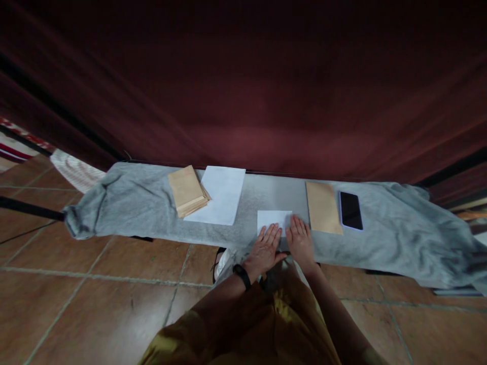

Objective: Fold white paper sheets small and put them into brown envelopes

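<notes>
A small white sheet of paper, which looks folded, lies at the near edge of the cloth-covered surface. My left hand rests flat on its lower left part, fingers stretched out. On its right edge lies my right hand, also flat with the fingers extended. Just right of that hand is a brown envelope. Left of the hands, larger white sheets lie flat, partly covered by a stack of brown envelopes. The hands hide the lower part of the small sheet.
A phone with a dark screen lies right of the single envelope. The grey cloth is wrinkled at both ends. A dark red curtain hangs right behind the surface, and tiled floor shows in front.
</notes>
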Demonstrator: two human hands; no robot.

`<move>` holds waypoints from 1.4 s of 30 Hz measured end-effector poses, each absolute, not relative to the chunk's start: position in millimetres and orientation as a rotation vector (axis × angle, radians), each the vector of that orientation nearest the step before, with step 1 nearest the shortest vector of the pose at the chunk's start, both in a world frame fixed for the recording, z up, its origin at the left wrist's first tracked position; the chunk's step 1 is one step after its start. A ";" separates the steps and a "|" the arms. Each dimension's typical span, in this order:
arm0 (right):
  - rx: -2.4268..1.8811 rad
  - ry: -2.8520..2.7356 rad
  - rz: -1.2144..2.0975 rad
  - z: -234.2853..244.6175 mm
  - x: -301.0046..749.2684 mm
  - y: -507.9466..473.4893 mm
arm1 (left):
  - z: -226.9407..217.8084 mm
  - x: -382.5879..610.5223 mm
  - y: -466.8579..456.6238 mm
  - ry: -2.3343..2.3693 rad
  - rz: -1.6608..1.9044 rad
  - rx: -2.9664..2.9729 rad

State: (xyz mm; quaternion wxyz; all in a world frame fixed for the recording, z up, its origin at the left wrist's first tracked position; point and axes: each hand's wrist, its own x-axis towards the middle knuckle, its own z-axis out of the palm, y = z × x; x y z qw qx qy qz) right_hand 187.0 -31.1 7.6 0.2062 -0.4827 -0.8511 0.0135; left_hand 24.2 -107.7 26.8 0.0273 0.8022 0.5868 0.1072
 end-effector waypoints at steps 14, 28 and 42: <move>-1.202 -2.522 0.120 6.3 181.3 -36.2 | 25.6 23.0 -107.7 1.797 0.278 2.483; -1.301 -2.454 0.016 8.9 185.4 -37.7 | 26.1 -1.7 -109.0 2.113 0.451 2.237; -1.370 -2.446 0.007 6.2 182.8 -38.3 | 19.2 30.0 -58.4 2.174 0.432 2.258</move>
